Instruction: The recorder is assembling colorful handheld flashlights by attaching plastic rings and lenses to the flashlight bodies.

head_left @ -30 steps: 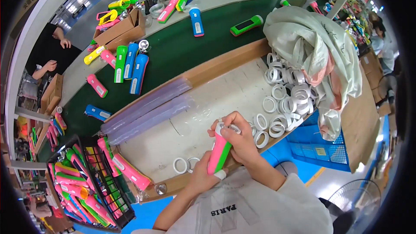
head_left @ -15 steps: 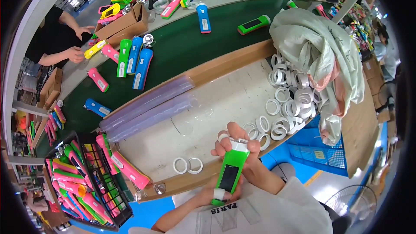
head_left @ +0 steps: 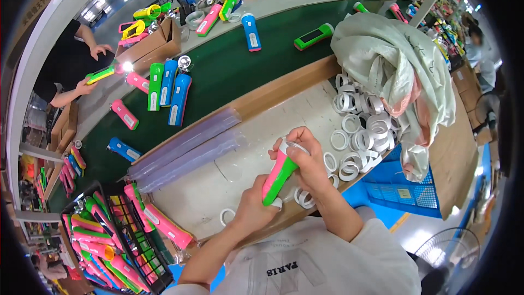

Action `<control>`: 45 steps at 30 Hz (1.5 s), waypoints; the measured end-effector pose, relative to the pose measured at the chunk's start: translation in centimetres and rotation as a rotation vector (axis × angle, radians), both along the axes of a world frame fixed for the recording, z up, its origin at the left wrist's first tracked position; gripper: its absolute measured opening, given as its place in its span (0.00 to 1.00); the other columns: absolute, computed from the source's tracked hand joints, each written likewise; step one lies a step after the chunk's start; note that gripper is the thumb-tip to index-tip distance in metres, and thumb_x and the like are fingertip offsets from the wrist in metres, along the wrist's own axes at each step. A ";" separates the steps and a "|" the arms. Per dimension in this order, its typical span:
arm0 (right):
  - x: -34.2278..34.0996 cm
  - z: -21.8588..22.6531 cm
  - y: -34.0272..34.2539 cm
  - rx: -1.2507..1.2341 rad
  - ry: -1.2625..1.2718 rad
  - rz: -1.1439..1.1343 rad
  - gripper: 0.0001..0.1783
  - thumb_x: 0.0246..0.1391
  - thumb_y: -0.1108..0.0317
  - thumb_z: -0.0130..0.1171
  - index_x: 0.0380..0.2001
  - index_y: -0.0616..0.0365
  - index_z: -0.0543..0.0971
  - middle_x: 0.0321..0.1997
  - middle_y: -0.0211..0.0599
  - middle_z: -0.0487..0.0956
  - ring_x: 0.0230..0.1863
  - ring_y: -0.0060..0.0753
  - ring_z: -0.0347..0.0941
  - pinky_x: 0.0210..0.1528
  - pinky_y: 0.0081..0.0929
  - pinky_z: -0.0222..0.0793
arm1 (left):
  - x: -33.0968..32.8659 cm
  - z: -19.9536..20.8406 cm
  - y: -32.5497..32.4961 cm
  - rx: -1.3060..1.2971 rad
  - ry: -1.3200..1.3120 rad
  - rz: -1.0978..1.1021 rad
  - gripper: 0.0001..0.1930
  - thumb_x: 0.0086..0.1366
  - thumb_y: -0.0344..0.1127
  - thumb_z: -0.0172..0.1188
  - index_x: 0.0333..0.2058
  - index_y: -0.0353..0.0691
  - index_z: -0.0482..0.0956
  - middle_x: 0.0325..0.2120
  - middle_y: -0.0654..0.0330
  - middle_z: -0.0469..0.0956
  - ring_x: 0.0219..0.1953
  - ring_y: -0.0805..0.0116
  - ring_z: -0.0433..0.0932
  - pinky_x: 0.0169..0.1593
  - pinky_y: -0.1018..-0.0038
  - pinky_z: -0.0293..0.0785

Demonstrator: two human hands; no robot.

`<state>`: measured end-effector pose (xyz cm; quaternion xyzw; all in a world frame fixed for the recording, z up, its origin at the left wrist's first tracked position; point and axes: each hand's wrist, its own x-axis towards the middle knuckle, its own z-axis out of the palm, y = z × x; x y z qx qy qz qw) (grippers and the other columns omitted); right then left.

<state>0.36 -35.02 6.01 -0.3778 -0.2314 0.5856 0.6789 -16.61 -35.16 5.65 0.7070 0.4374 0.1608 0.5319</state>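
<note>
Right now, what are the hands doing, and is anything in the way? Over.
Left hand gripping flashlight low, right hand at its white head. Flashlight pink-green, tilted. Nothing seen blocking; white rings piled to the right.

A long plastic flashlight, its body split lengthwise into a pink half and a green half, is held slanting, to the left of the heap of loose white plastic rings. Its narrow tail points toward the person and its wider head away, leaning toward the heap. The pink half lies on the side away from the heap, the green half nearer it. A white collar rounds the head, with a clear rim beyond, partly covered by fingers.
</note>
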 end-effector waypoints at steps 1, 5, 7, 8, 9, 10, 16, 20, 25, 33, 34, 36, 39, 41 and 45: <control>0.5 0.2 0.6 0.001 0.037 -0.015 0.13 0.52 0.77 0.53 0.41 0.56 0.65 0.37 0.43 0.75 0.39 0.35 0.75 0.47 0.34 0.72 | 0.2 0.3 1.4 0.005 0.000 -0.009 0.25 0.50 0.29 0.61 0.49 0.37 0.66 0.32 0.42 0.78 0.37 0.43 0.79 0.40 0.60 0.74; 4.8 -0.6 1.3 0.094 -0.447 -0.233 0.40 0.47 0.62 0.70 0.59 0.56 0.61 0.52 0.49 0.71 0.54 0.45 0.69 0.51 0.36 0.70 | 1.7 2.7 10.7 0.465 0.147 -0.119 0.30 0.52 0.39 0.67 0.52 0.40 0.65 0.35 0.47 0.78 0.38 0.44 0.78 0.41 0.56 0.74; 7.0 -0.7 -1.1 -0.055 -1.365 -0.226 0.39 0.45 0.62 0.70 0.58 0.59 0.63 0.51 0.53 0.71 0.52 0.53 0.68 0.51 0.38 0.68 | 2.0 2.3 16.7 0.752 0.300 0.035 0.33 0.53 0.46 0.68 0.52 0.40 0.64 0.39 0.48 0.77 0.41 0.45 0.78 0.41 0.57 0.74; 7.3 -1.2 -2.4 -0.116 -1.451 -0.148 0.32 0.42 0.59 0.71 0.48 0.62 0.70 0.49 0.58 0.71 0.49 0.59 0.67 0.51 0.43 0.66 | 1.3 2.0 19.6 0.774 0.387 0.039 0.33 0.54 0.48 0.67 0.53 0.40 0.64 0.42 0.48 0.76 0.43 0.47 0.77 0.42 0.58 0.73; 7.2 -1.7 -3.6 -0.131 -1.641 -0.080 0.29 0.42 0.57 0.70 0.43 0.60 0.72 0.47 0.55 0.71 0.49 0.59 0.67 0.50 0.45 0.66 | 0.7 1.4 21.8 0.736 0.526 0.045 0.30 0.54 0.49 0.67 0.50 0.39 0.67 0.40 0.48 0.77 0.41 0.47 0.77 0.42 0.57 0.73; 7.3 -1.8 -4.8 -0.161 -1.837 -0.016 0.26 0.41 0.55 0.70 0.38 0.59 0.74 0.46 0.53 0.71 0.49 0.60 0.66 0.49 0.48 0.65 | 0.3 0.5 23.9 0.731 0.614 0.018 0.27 0.55 0.47 0.66 0.48 0.39 0.70 0.38 0.48 0.76 0.41 0.48 0.77 0.42 0.58 0.73; 7.2 -3.6 -6.5 -0.283 -1.809 0.266 0.20 0.43 0.55 0.67 0.30 0.59 0.74 0.37 0.49 0.70 0.40 0.53 0.67 0.40 0.44 0.68 | 2.7 -2.9 30.9 0.864 0.498 0.128 0.14 0.58 0.38 0.61 0.42 0.41 0.78 0.39 0.48 0.75 0.43 0.48 0.75 0.47 0.59 0.73; 6.5 -3.6 -4.5 0.009 -1.900 0.134 0.15 0.44 0.61 0.65 0.27 0.61 0.76 0.33 0.50 0.73 0.38 0.49 0.70 0.37 0.35 0.72 | -2.4 -4.5 31.7 0.782 0.891 0.113 0.15 0.56 0.38 0.62 0.44 0.48 0.77 0.45 0.50 0.69 0.50 0.49 0.71 0.46 0.55 0.74; 3.5 -3.8 -1.3 0.076 -1.704 0.242 0.13 0.45 0.67 0.66 0.32 0.61 0.76 0.51 0.64 0.69 0.50 0.61 0.70 0.48 0.39 0.73 | -8.8 -5.0 29.7 0.772 1.059 0.186 0.21 0.53 0.28 0.62 0.46 0.59 0.77 0.49 0.51 0.65 0.50 0.44 0.69 0.47 0.57 0.75; 1.4 -3.3 2.2 0.051 -1.090 -0.087 0.11 0.56 0.66 0.59 0.28 0.64 0.76 0.52 0.54 0.72 0.45 0.46 0.74 0.45 0.35 0.71 | -3.2 -1.3 15.9 0.846 0.168 -0.102 0.15 0.45 0.22 0.60 0.35 0.41 0.76 0.33 0.54 0.76 0.38 0.51 0.76 0.42 0.61 0.74; 1.3 -3.7 2.7 0.027 -0.921 -0.113 0.13 0.59 0.64 0.56 0.28 0.65 0.76 0.51 0.52 0.74 0.44 0.42 0.75 0.44 0.34 0.71 | -1.9 -2.5 12.9 0.778 0.110 -0.301 0.18 0.44 0.22 0.61 0.37 0.42 0.76 0.37 0.54 0.77 0.39 0.52 0.78 0.40 0.63 0.77; 0.9 -3.2 3.0 -0.105 -0.198 -0.091 0.20 0.66 0.58 0.45 0.29 0.63 0.75 0.47 0.49 0.77 0.44 0.37 0.75 0.42 0.31 0.72 | 0.7 -3.6 8.6 0.875 0.317 -0.352 0.18 0.47 0.25 0.60 0.41 0.42 0.75 0.43 0.47 0.74 0.37 0.52 0.80 0.35 0.62 0.79; -0.1 -2.2 3.2 -0.157 0.254 -0.145 0.18 0.66 0.56 0.44 0.30 0.58 0.73 0.42 0.47 0.78 0.42 0.37 0.75 0.45 0.33 0.72 | 1.2 -4.6 8.2 0.749 0.502 -0.333 0.20 0.49 0.26 0.60 0.45 0.43 0.75 0.44 0.45 0.73 0.36 0.50 0.80 0.33 0.62 0.79; -0.5 -3.5 2.9 -0.095 0.436 -0.132 0.17 0.65 0.55 0.46 0.29 0.56 0.72 0.41 0.46 0.78 0.43 0.39 0.75 0.48 0.36 0.71 | 1.2 -4.5 8.3 0.653 0.536 -0.341 0.22 0.50 0.26 0.61 0.47 0.44 0.75 0.46 0.46 0.72 0.35 0.49 0.80 0.33 0.62 0.79; -1.6 -5.3 3.1 -0.174 0.544 -0.151 0.16 0.64 0.54 0.50 0.32 0.56 0.72 0.40 0.44 0.77 0.44 0.40 0.74 0.50 0.38 0.70 | -1.4 -4.8 8.0 0.668 0.360 -0.293 0.19 0.51 0.23 0.61 0.44 0.42 0.77 0.40 0.49 0.75 0.32 0.53 0.79 0.31 0.64 0.77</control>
